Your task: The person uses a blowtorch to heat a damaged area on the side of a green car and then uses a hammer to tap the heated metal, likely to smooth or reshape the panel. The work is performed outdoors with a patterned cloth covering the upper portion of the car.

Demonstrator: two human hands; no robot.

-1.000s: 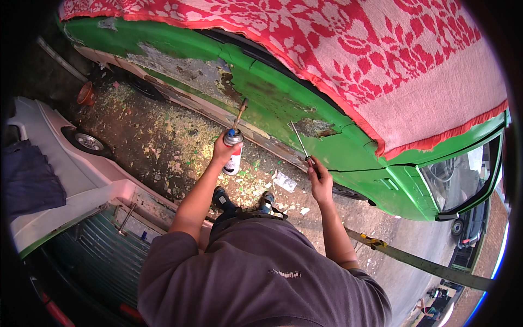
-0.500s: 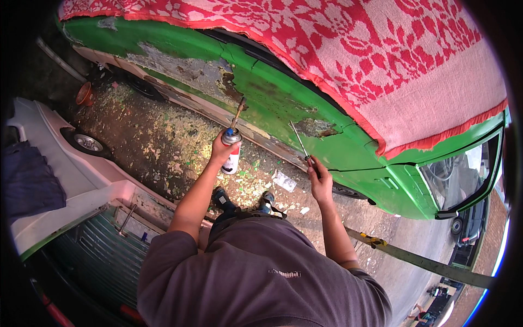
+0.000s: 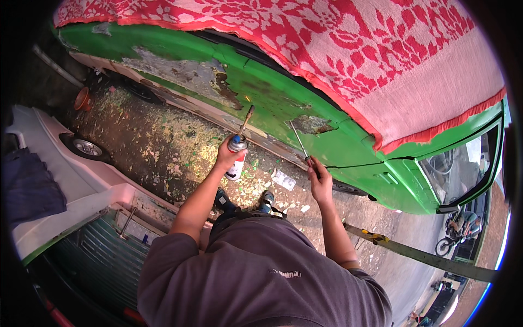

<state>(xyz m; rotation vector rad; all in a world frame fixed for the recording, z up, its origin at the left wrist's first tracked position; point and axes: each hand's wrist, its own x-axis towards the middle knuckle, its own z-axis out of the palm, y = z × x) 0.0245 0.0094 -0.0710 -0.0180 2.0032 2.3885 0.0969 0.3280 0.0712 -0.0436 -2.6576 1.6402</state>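
A gas blowtorch (image 3: 236, 168) on a white and red canister is in the grip of my left hand (image 3: 226, 155). Its brass nozzle points up at the side of a green car (image 3: 365, 143), and a small orange flame shows at the tip. My right hand (image 3: 320, 179) is closed round the dark handle of a screwdriver (image 3: 298, 138). The long thin shaft reaches to the edge of a scraped patch (image 3: 311, 125) in the green paint. A larger bare, grey patch (image 3: 180, 71) lies farther left on the car body.
A red and pink patterned cloth (image 3: 348, 60) covers the car's upper part. Paint flakes (image 3: 169, 133) litter the ground. Behind my left side stands a pale car (image 3: 49, 136) with dark cloth on it. A striped bar (image 3: 425, 257) juts out at right, near a motorbike (image 3: 445, 245) with a rider.
My left hand has shifted slightly right with the blowtorch, and a flame now shows at its nozzle. The screwdriver stays nearly in place. A motorbike has come into view on the right.
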